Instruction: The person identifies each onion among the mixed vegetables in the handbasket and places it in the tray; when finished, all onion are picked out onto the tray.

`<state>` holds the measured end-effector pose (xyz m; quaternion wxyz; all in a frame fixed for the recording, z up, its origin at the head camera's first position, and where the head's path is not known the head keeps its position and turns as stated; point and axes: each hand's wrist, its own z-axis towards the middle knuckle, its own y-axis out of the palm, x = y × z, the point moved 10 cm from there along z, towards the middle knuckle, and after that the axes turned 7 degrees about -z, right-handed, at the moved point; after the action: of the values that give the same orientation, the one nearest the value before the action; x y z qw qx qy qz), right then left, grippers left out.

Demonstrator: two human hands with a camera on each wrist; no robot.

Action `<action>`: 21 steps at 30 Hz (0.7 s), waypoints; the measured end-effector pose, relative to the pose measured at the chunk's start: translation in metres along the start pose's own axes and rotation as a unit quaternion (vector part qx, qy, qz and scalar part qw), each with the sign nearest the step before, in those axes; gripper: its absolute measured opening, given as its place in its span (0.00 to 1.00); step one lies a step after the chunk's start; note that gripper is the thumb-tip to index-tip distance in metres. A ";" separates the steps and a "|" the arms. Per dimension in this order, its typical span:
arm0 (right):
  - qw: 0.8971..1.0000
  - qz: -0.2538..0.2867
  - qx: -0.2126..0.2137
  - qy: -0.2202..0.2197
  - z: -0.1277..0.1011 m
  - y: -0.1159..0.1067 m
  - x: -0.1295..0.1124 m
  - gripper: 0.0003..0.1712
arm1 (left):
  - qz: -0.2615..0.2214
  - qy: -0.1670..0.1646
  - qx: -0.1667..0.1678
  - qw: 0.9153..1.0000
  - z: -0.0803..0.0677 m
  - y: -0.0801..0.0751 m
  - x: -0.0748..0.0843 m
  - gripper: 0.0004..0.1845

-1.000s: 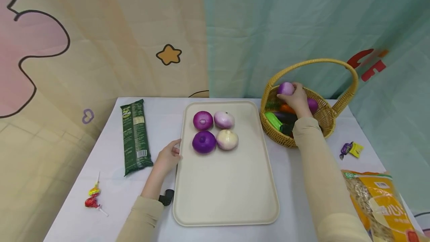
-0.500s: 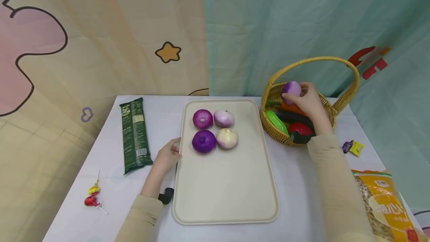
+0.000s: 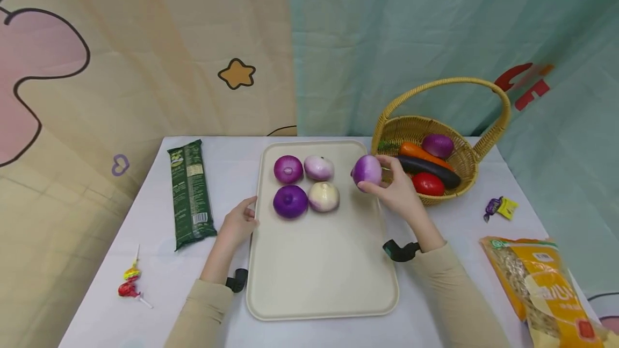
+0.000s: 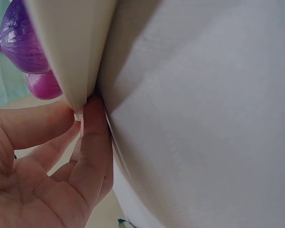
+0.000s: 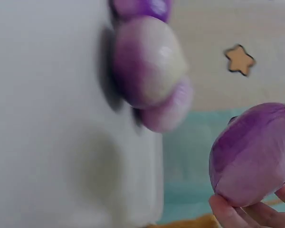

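One round purple-and-white onion (image 3: 366,171) sits pinched in the right hand (image 3: 397,193); left hand (image 3: 238,224) fingers rest straight vs the tray (image 3: 319,278) edge

No legible text on packaging

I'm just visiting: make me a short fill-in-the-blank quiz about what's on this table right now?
1. The right hand holds a purple ____ above the tray.
2. Lying on the tray are ____ onions.
3. The left hand touches the tray's ____ edge.
4. The red tomato lies in the wicker ____.

Missing words: onion; four; left; basket
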<state>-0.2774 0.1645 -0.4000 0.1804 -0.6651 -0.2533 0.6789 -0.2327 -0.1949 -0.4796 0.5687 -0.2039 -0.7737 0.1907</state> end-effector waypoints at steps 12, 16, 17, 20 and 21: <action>0.992 -0.120 -0.014 0.023 0.025 0.053 0.020 0.46 | -0.002 -0.006 -0.006 1.000 -0.001 0.001 0.000 0.34; 0.993 -0.117 -0.012 0.004 0.029 0.058 0.015 0.42 | 0.000 -0.010 -0.003 1.000 -0.001 0.000 -0.001 0.34; 0.993 -0.115 -0.012 -0.002 0.030 0.059 0.014 0.42 | 0.000 -0.011 -0.003 1.000 -0.001 0.000 -0.001 0.34; 0.994 -0.112 -0.014 -0.009 0.032 0.061 0.011 0.42 | -0.001 -0.011 -0.003 1.000 0.000 0.000 -0.002 0.35; 0.994 -0.110 -0.014 -0.009 0.032 0.061 0.011 0.42 | -0.001 -0.010 -0.004 1.000 0.000 0.000 -0.002 0.35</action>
<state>-0.3040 0.1187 -0.4450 0.2426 -0.6298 -0.3358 0.6570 -0.2326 -0.1954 -0.4813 0.5601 -0.2035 -0.7806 0.1887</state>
